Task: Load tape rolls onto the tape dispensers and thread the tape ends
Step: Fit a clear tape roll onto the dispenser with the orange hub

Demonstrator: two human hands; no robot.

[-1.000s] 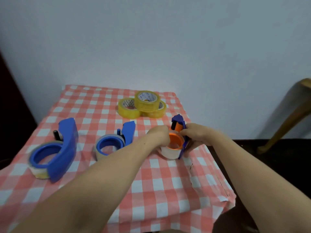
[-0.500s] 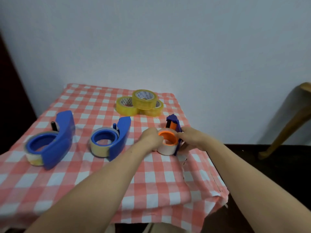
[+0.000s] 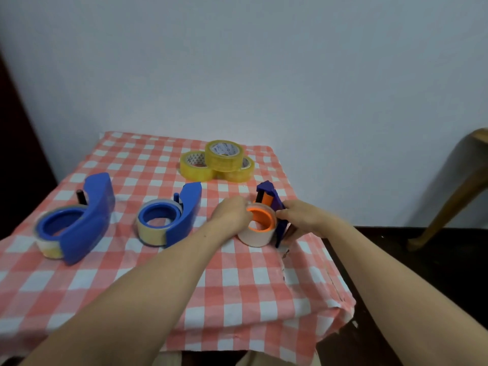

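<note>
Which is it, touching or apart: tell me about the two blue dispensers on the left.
Apart. The head view shows bare checked cloth running between the left blue dispenser and the middle blue dispenser.

Both bare forearms reach forward and converge. The left hand (image 3: 232, 215) is curled, knuckles up, fingertips tucked under. The right hand (image 3: 303, 219) lies palm-down, fingers seemingly pinched; its grip is partly hidden.
</note>
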